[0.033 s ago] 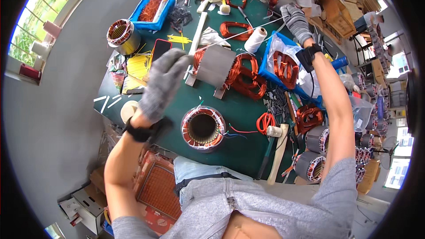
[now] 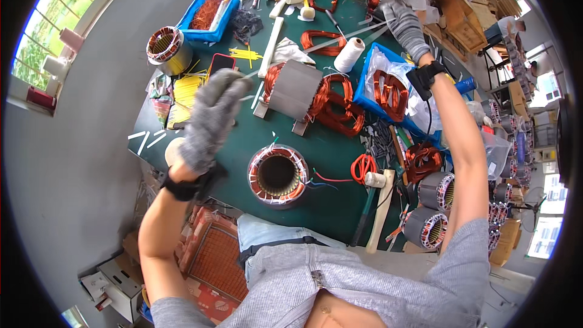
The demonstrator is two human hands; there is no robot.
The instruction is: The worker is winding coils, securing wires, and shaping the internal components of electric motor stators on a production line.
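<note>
Grey-gloved left hand [image 2: 209, 123] blurred, grip impossible to tell, right hand [image 2: 405, 29] clenched on white cord [image 2: 328, 44], smeared double

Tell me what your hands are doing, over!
Left hand and right hand raised, apart. White cord, blurred, running between them. Core and spool just under its line in view.

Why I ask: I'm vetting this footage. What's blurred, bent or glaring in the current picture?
Head view, middle: the left hand looks smeared, probably by motion, and the white cord streaks; the right hand looks clearer. Head view, rim: the left window bows, the lower right window glares nearly white, and the corners fall black.
</note>
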